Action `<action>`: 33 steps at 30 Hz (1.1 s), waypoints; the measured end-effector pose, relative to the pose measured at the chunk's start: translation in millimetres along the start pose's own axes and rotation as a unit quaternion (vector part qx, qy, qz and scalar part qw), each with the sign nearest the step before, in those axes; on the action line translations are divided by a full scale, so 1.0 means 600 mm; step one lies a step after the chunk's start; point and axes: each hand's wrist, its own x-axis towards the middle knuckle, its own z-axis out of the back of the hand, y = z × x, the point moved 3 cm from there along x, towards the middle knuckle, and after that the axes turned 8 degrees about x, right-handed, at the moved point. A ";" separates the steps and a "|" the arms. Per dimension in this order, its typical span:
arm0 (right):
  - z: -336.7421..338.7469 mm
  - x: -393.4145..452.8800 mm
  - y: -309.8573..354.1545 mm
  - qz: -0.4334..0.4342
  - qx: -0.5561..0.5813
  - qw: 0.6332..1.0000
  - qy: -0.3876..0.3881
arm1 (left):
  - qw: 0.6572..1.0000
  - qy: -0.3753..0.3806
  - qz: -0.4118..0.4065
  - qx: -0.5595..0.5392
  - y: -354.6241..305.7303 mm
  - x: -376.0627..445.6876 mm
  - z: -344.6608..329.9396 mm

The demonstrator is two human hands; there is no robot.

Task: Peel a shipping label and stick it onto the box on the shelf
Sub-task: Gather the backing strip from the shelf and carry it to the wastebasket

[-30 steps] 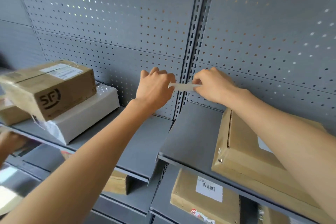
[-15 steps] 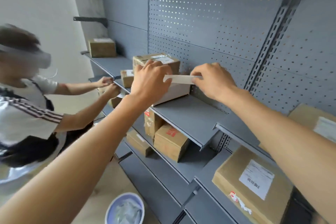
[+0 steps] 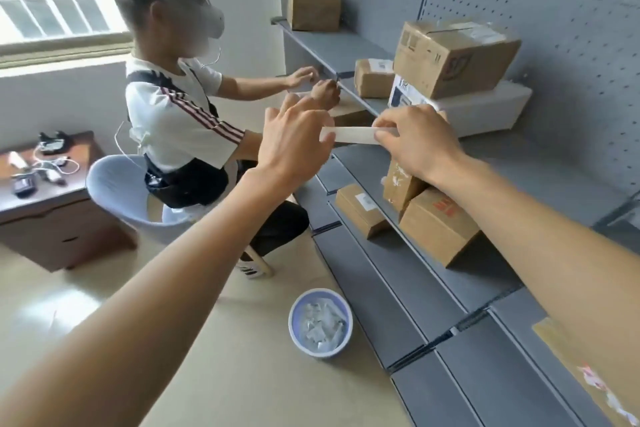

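At far left we see a wooden side table (image 3: 52,198) strewn with small devices; beside it a seated person (image 3: 180,114) in a headset reaches toward the shelf (image 3: 346,48); our left hand (image 3: 294,146) pinches one end of the white label strip (image 3: 349,134), its other fingers spread; our right hand (image 3: 415,146) pinches the other end, fingers curled together; the strip hangs level in mid-air before the taped cardboard box (image 3: 453,55), which sits on a white container (image 3: 485,107); a lilac bin (image 3: 320,322) stands on the floor below.

Shelf (image 3: 540,163) bare ahead — stacked boxes (image 3: 457,55) and seated person (image 3: 180,121) crowd left.
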 end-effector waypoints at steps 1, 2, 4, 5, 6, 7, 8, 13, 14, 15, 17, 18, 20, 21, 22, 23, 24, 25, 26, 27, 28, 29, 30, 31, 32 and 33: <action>-0.038 0.003 -0.007 -0.001 0.003 1.000 0.013 | 1.000 0.009 0.007 0.004 0.016 -0.013 -0.028; -0.072 0.003 -0.015 -0.003 0.002 1.000 0.025 | 1.000 0.013 0.012 0.005 0.028 -0.027 -0.056; -0.146 0.000 -0.036 -0.007 -0.004 0.999 0.051 | 0.999 0.028 0.023 0.008 0.051 -0.060 -0.118; -0.179 -0.002 -0.048 -0.010 -0.004 0.998 0.061 | 0.999 0.034 0.028 0.009 0.060 -0.076 -0.148; -0.216 -0.007 -0.063 -0.016 -0.002 0.997 0.071 | 0.998 0.043 0.035 0.008 0.071 -0.094 -0.181; -0.248 -0.011 -0.078 -0.022 0.002 0.997 0.078 | 0.998 0.055 0.042 0.008 0.079 -0.111 -0.211; -0.281 -0.018 -0.091 -0.027 0.006 0.996 0.087 | 0.996 0.068 0.048 0.008 0.088 -0.130 -0.242; -0.450 -0.073 -0.164 -0.052 0.001 0.989 0.137 | 0.991 0.116 0.069 0.010 0.117 -0.227 -0.396; -0.481 -0.086 -0.176 -0.055 0.005 0.987 0.148 | 0.990 0.121 0.076 0.007 0.121 -0.247 -0.424; -0.508 -0.097 -0.188 -0.057 0.010 0.986 0.156 | 0.989 0.126 0.082 0.004 0.124 -0.266 -0.449; -0.563 -0.119 -0.212 -0.063 0.013 0.983 0.171 | 0.986 0.140 0.091 0.007 0.134 -0.304 -0.503; -0.590 -0.131 -0.223 -0.067 0.016 0.981 0.179 | 0.984 0.152 0.092 0.010 0.139 -0.322 -0.529; -0.647 -0.152 -0.248 -0.076 0.022 0.979 0.191 | 0.980 0.173 0.095 0.013 0.150 -0.358 -0.586; -0.674 -0.161 -0.259 -0.079 0.025 0.978 0.192 | 0.978 0.183 0.099 0.014 0.157 -0.374 -0.612; -0.701 -0.171 -0.269 -0.082 0.028 0.977 0.197 | 0.976 0.192 0.104 0.016 0.164 -0.391 -0.637; -0.727 -0.180 -0.278 -0.085 0.030 0.976 0.200 | 0.973 0.201 0.108 0.020 0.170 -0.408 -0.661; -0.757 -0.189 -0.291 -0.088 0.031 0.974 0.204 | 0.971 0.211 0.112 0.023 0.176 -0.425 -0.690; -0.784 -0.198 -0.302 -0.091 0.031 0.973 0.209 | 0.968 0.220 0.115 0.021 0.182 -0.442 -0.717; -0.811 -0.209 -0.313 -0.093 0.032 0.972 0.213 | 0.967 0.226 0.120 0.016 0.189 -0.459 -0.741; -0.838 -0.219 -0.325 -0.095 0.032 0.971 0.217 | 0.965 0.232 0.123 0.011 0.194 -0.475 -0.766; -0.867 -0.230 -0.336 -0.098 0.034 0.970 0.222 | 0.964 0.236 0.126 0.010 0.198 -0.492 -0.790; -0.897 -0.242 -0.350 -0.103 0.037 0.968 0.227 | 0.962 0.242 0.126 0.010 0.202 -0.510 -0.818; -0.926 -0.253 -0.363 -0.109 0.040 0.966 0.233 | 0.960 0.248 0.127 0.010 0.206 -0.526 -0.845; -0.950 -0.265 -0.375 -0.114 0.043 0.963 0.239 | 0.958 0.255 0.128 0.010 0.210 -0.542 -0.867; -0.977 -0.276 -0.388 -0.119 0.044 0.961 0.246 | 0.957 0.262 0.126 0.012 0.212 -0.559 -0.894; -1.003 -0.286 -0.403 -0.122 0.044 0.959 0.251 | 0.956 0.269 0.120 0.018 0.214 -0.575 -0.921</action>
